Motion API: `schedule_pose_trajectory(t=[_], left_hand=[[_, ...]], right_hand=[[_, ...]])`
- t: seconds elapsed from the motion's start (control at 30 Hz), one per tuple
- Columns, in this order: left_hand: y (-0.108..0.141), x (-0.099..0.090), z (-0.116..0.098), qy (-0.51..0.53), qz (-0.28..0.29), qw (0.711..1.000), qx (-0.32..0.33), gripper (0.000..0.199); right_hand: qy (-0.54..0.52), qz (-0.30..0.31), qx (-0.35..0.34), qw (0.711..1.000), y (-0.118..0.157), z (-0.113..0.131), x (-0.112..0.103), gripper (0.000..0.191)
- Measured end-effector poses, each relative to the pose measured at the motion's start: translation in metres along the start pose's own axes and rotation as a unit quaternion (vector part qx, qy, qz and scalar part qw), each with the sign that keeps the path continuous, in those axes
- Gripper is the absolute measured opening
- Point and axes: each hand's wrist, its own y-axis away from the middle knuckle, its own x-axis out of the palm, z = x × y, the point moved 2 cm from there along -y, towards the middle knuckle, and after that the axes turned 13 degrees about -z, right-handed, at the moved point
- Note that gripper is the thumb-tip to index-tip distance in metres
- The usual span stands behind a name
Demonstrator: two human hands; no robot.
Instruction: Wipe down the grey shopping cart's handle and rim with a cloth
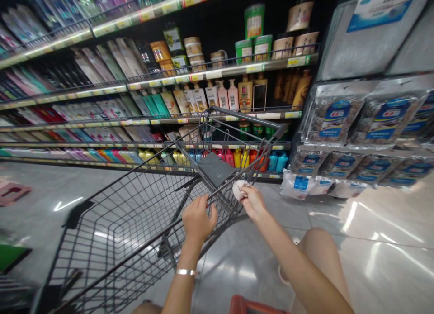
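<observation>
A dark wire shopping cart (134, 252) stands in front of me, its push handle (246, 118) towards the shelves and its basket stretching to the left. Fingers curled, my left hand (198, 219) grips the cart's near top rail; the bracelet (186, 272) sits on that wrist. In my right hand (253, 202) is a crumpled white wipe (239, 189), pinched between thumb and fingers. The wipe is against or very close to the cart's side near the handle end; actual contact is unclear. The grey child-seat flap (216, 169) lies just beyond both hands.
Shelves (217, 73) of bottles and jars line the far side. Packaged scouring pads (334, 117) hang at the right. A red plastic object (254, 305) is at the bottom edge, near my knee (317, 246). A pink stool (13, 192) stands on the floor at left.
</observation>
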Motion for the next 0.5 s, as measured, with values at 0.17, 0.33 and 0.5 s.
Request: schedule_pose_trajectory(t=[0.17, 0.33, 0.5], left_hand=[[0.001, -0.002, 0.0, 0.004, 0.0, 1.0, 0.001, 0.02], [0.004, -0.004, -0.001, 0.001, -0.003, 1.0, -0.003, 0.019], [0.008, -0.004, -0.002, 0.0, -0.04, 0.999, 0.006, 0.019]], right_hand=[[0.077, -0.07, -0.297, 0.949, 0.0, 0.041, 0.002, 0.023], [0.273, -0.078, -0.587, 0.758, -0.007, 0.073, 0.01, 0.032], [0.389, 0.015, -0.655, 0.648, -0.001, 0.067, 0.014, 0.043]])
